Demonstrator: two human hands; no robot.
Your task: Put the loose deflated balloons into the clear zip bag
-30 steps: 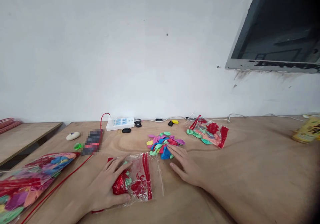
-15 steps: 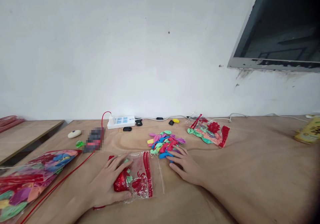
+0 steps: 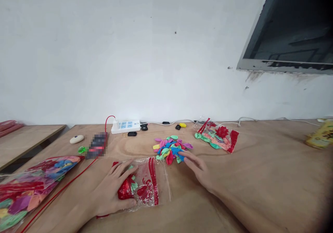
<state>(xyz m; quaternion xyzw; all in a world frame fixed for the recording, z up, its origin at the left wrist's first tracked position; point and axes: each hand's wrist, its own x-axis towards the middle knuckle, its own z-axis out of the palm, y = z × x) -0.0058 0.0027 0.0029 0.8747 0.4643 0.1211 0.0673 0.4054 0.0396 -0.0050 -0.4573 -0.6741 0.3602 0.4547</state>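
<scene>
My left hand (image 3: 112, 188) lies flat on a clear plastic bag with red print (image 3: 145, 184), pinning it to the wooden table (image 3: 260, 177); a red foil piece and a few balloons show inside the bag. My right hand (image 3: 199, 169) reaches to the near edge of a loose pile of small coloured balloons (image 3: 170, 148), fingertips touching a blue one. Whether the fingers pinch it I cannot tell.
A second printed bag with balloons (image 3: 217, 137) lies behind right. A large bag of balloons (image 3: 31, 188) sits at the left edge, with a red cable (image 3: 59, 191) beside it. A white power strip (image 3: 125, 126), small black items, a white oval object (image 3: 77, 139) and a yellow box (image 3: 321, 136) lie further off.
My right hand has lifted and slid forward into the pile, pushing the blue balloons back in. My left hand and its bag have stayed put.
</scene>
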